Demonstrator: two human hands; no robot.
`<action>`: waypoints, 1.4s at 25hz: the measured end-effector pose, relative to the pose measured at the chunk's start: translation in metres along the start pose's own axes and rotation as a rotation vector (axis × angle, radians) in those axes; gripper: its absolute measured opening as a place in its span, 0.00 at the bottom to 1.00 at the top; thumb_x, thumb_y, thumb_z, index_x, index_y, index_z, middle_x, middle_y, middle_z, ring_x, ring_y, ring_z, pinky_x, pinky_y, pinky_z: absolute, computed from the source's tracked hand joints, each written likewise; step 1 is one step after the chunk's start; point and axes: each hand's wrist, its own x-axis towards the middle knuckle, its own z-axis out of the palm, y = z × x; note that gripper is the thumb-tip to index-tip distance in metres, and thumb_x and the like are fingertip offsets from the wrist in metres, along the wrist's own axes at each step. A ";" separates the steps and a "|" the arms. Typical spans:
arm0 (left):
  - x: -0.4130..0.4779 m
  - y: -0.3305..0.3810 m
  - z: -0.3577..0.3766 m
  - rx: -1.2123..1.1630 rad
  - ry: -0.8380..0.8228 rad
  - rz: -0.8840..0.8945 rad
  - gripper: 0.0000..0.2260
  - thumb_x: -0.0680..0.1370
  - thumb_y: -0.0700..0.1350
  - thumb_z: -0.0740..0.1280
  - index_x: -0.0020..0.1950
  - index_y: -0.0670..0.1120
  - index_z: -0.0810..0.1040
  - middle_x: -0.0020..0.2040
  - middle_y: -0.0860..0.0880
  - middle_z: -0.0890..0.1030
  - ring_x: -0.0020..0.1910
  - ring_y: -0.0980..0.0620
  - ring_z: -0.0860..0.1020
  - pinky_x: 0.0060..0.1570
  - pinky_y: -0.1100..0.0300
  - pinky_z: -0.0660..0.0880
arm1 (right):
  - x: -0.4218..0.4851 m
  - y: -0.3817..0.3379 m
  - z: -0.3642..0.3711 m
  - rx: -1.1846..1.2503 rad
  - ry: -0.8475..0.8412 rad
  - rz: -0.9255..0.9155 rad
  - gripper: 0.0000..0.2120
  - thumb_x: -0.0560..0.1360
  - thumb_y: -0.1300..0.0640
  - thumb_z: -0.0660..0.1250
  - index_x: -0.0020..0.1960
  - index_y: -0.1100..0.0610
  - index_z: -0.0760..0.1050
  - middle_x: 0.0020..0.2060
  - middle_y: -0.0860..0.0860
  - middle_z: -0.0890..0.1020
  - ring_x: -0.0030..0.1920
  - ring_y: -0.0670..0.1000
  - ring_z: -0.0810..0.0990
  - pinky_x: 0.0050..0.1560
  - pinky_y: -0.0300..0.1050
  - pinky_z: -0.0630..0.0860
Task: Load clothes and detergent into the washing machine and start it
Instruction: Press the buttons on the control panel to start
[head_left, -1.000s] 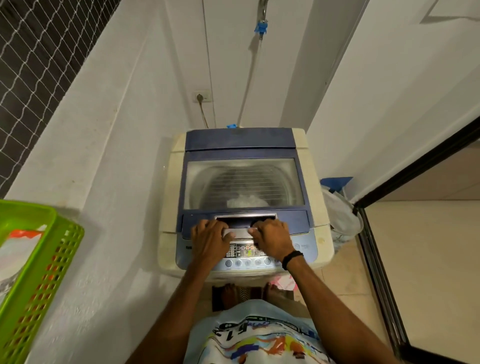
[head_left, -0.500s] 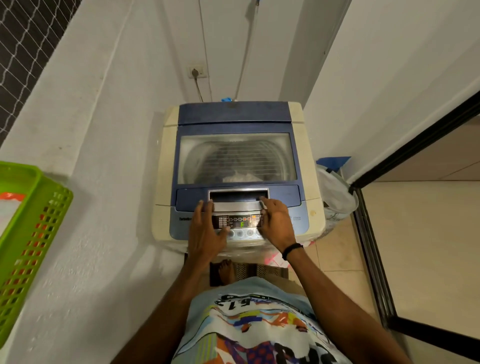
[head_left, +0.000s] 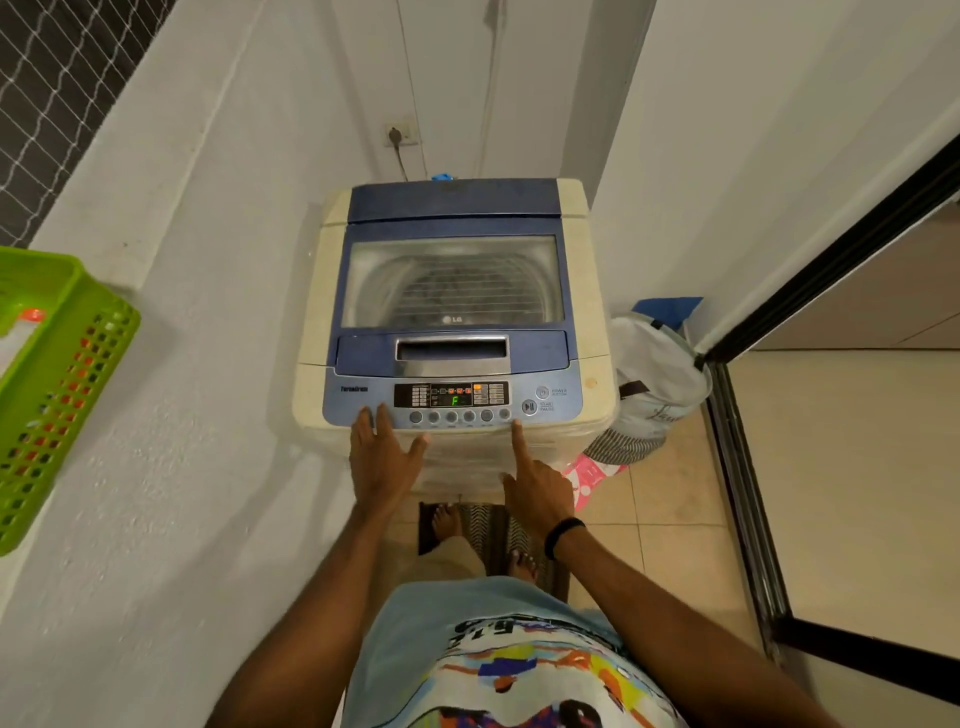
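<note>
The washing machine (head_left: 577, 291) stands in the corner against the far wall, lid shut, its long axis running from the person toward the wall. Its lit control panel (head_left: 451, 397) faces the near edge. The left hand (head_left: 382, 462) is spread flat, fingertips resting on the panel's near-left corner. The right hand (head_left: 537, 493) holds nothing, its index finger (head_left: 517, 436) straight and the other fingers curled, the tip at the near edge just beside the rightmost round button.

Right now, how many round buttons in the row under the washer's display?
6, side by side below the display: first, second, third, fourth, fifth, sixth, just left of the pointing finger of the right hand. None looks hidden.
</note>
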 end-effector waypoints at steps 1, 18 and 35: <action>0.001 0.000 0.000 -0.010 0.004 -0.011 0.38 0.74 0.61 0.69 0.77 0.46 0.60 0.78 0.40 0.58 0.77 0.38 0.58 0.68 0.40 0.68 | 0.002 -0.002 0.000 -0.012 0.007 -0.010 0.47 0.78 0.52 0.65 0.75 0.42 0.28 0.40 0.56 0.83 0.35 0.55 0.81 0.39 0.52 0.82; 0.003 -0.008 0.003 -0.013 -0.002 0.013 0.37 0.74 0.61 0.68 0.77 0.49 0.59 0.79 0.42 0.57 0.77 0.40 0.58 0.70 0.42 0.67 | 0.032 -0.032 -0.037 -0.067 -0.085 0.118 0.31 0.78 0.53 0.65 0.77 0.43 0.56 0.52 0.56 0.83 0.51 0.58 0.81 0.50 0.52 0.76; 0.003 0.000 -0.002 -0.078 -0.020 -0.004 0.39 0.74 0.58 0.70 0.78 0.45 0.57 0.79 0.40 0.55 0.77 0.38 0.55 0.70 0.40 0.66 | 0.018 -0.020 -0.030 -0.008 0.006 0.247 0.41 0.78 0.55 0.63 0.78 0.42 0.39 0.40 0.56 0.80 0.38 0.57 0.77 0.40 0.49 0.76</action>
